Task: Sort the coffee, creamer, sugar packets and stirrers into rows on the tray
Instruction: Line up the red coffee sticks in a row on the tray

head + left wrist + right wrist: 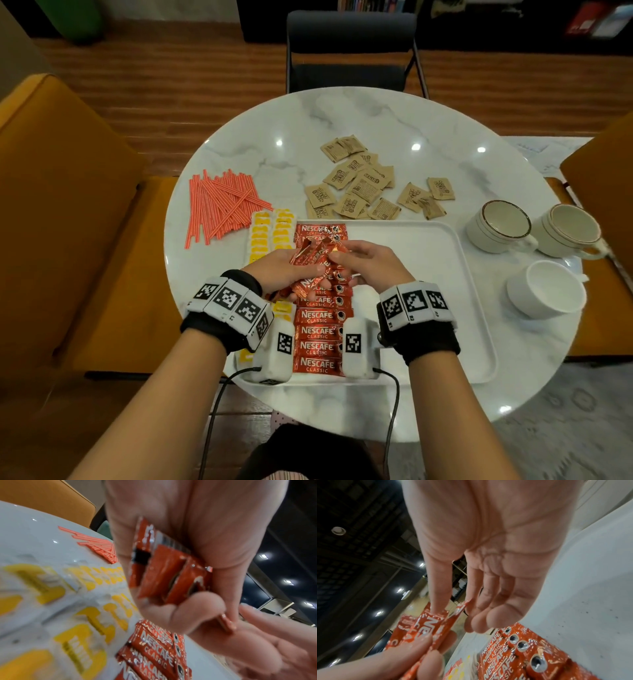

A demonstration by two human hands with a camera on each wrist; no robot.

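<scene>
My left hand [284, 270] grips a fanned bunch of red Nescafe coffee sticks [311, 260] above the tray's left side; the sticks [164, 572] lie across its palm under curled fingers. The thumb and forefinger of my right hand [349, 257] pinch the top end of one stick [453, 615] in that bunch. A row of coffee sticks [318, 332] lies on the white tray [428, 274], with yellow creamer packets [270, 233] in a column to its left. Red stirrers [222, 202] and brown sugar packets [363, 181] lie loose on the table.
Three white cups [500, 229] [572, 229] [548, 287] stand on the round marble table right of the tray. A dark chair [352, 51] is at the far side, and orange seats [51, 205] flank the table.
</scene>
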